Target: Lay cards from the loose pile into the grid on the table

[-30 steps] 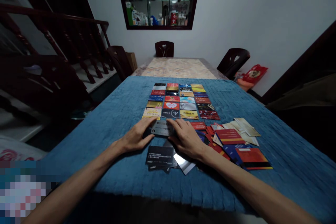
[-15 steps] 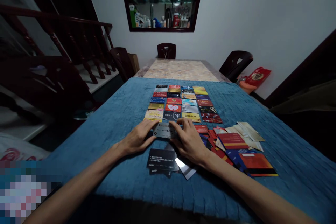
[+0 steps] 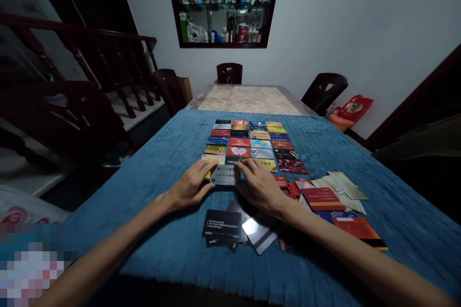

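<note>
A grey card (image 3: 224, 175) lies on the blue cloth (image 3: 144, 187), just below a grid of coloured cards (image 3: 252, 146) laid out in rows. My left hand (image 3: 189, 187) pinches the grey card's left edge with its fingers. My right hand (image 3: 261, 187) holds the card's right edge, fingers bent over it. The card overlaps the bottom row of the grid. Close to me sit a small stack of black cards (image 3: 223, 227) and a shiny silver card (image 3: 258, 230).
A loose heap of red, blue and cream cards (image 3: 331, 199) spreads to the right of my right hand. The bare patterned tabletop (image 3: 248, 98) lies beyond the cloth, with dark chairs (image 3: 324, 88) around it. A stair railing (image 3: 90, 57) stands at left.
Both hands have slid the grey card away from me, up against the bottom row of the grid. The black and silver cards stayed where they were.
</note>
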Available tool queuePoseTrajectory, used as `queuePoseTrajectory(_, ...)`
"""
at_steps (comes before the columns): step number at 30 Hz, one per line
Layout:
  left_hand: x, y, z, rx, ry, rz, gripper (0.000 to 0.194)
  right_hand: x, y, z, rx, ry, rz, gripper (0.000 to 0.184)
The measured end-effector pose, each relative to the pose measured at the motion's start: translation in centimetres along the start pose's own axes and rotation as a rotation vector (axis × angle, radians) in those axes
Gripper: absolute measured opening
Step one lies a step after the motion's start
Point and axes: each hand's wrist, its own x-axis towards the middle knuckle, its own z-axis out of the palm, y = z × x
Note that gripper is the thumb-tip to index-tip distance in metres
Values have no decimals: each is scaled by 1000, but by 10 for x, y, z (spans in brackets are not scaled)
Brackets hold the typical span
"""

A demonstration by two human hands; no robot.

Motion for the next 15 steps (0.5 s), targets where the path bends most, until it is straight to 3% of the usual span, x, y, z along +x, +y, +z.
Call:
queuePoseTrajectory(7,18,-16,-4,0,-13,-42,55,24,19,0,4,-33,-43,44)
queuePoseTrajectory(15,52,-51,0,-5,4,-68,50,62,55,13,20,-68,-45,42)
